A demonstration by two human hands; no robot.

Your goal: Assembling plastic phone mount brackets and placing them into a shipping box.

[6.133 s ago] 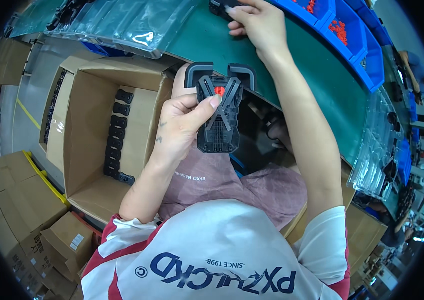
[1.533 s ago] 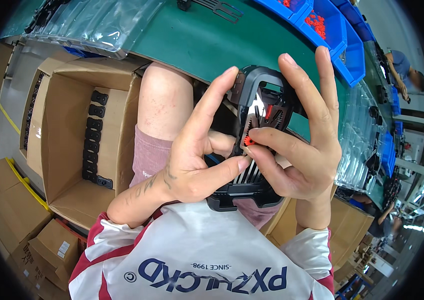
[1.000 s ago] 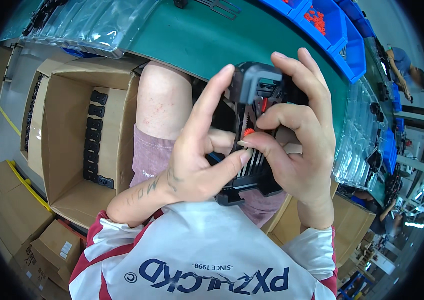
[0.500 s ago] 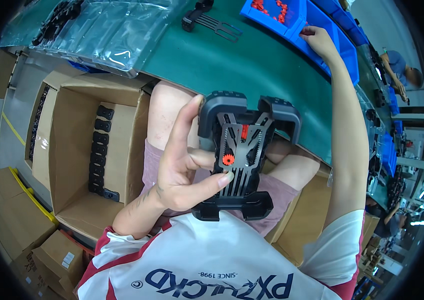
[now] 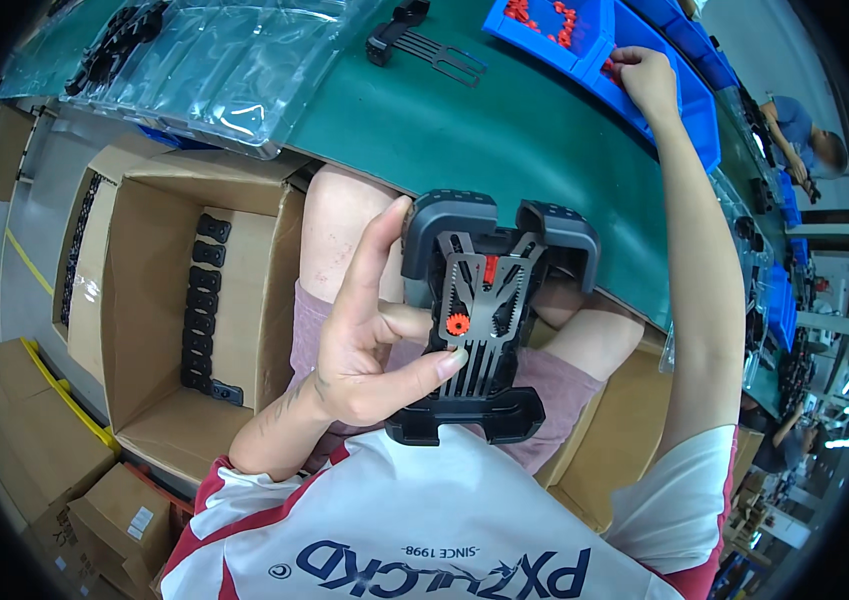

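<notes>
My left hand (image 5: pixel 359 355) grips a black phone holder (image 5: pixel 489 375) upright in front of my chest, thumb on its face and the other fingers round its side and back. The holder has clamp arms at the top and two feet at the bottom. On its grey metal plate (image 5: pixel 486 275) sit a small red gear (image 5: pixel 457 324) at the left and a red piece (image 5: pixel 490 270) near the top middle. My right hand (image 5: pixel 644 82) reaches into a blue bin (image 5: pixel 689 115), fingers closed together by small red parts (image 5: pixel 607 68); what they pinch is hidden.
Another bin compartment holds red parts (image 5: pixel 564 30). A partly built holder (image 5: pixel 424 45) lies on the green table (image 5: pixel 424 130), clear plastic trays (image 5: pixel 214 75) at its left. An open carton (image 5: pixel 144 300) with black parts (image 5: pixel 202 300) stands left of my legs. Other people (image 5: pixel 794 135) work far right.
In the bin, my right hand has shifted slightly and its fingers have curled down among the red parts. The left hand keeps the phone holder nearly still.
</notes>
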